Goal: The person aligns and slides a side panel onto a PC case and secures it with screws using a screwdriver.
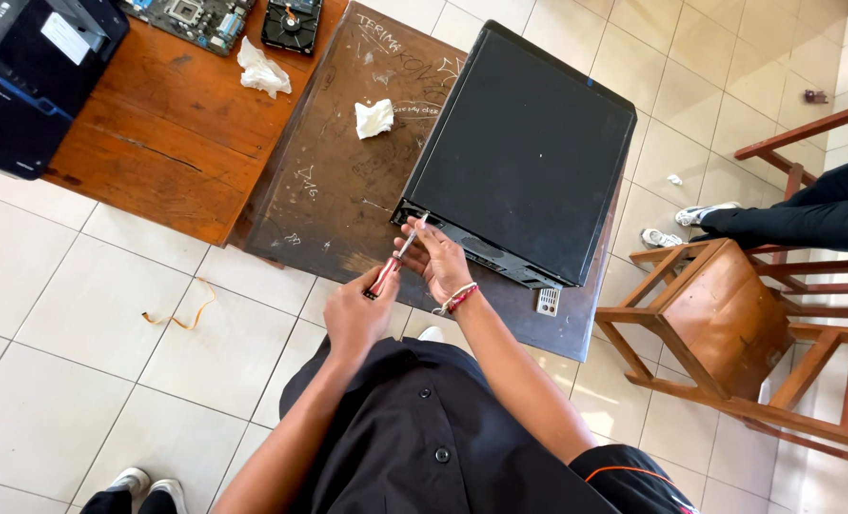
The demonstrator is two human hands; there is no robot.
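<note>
At the near edge of the dark worktop (338, 190), you are gripping a screwdriver (395, 257) by its red handle in your left hand (355, 312), fingers wrapped tight around it. Its metal tip is pointing up and away, meeting the near left corner of the black case (524, 152), which is lying flat on the worktop's right half. Your right hand (440, 262), wearing a red and white wristband (456, 299), is curling narrowly round the shaft just beside that corner, steadying it. Whether the tip is sitting in a screw, you cannot tell from here.

A crumpled tissue (374, 118) is lying on the worktop to the left of the case, well apart from your hands. Farther left, on the orange worktop (172, 124), a second tissue (262, 69) is resting near a hard drive (292, 23) and a circuit board (196, 19) at the far edge. To the right, a wooden chair (719, 319) is standing on the tiled floor (81, 314), and another person's dark trouser leg (814, 211) is stretching in beyond it.
</note>
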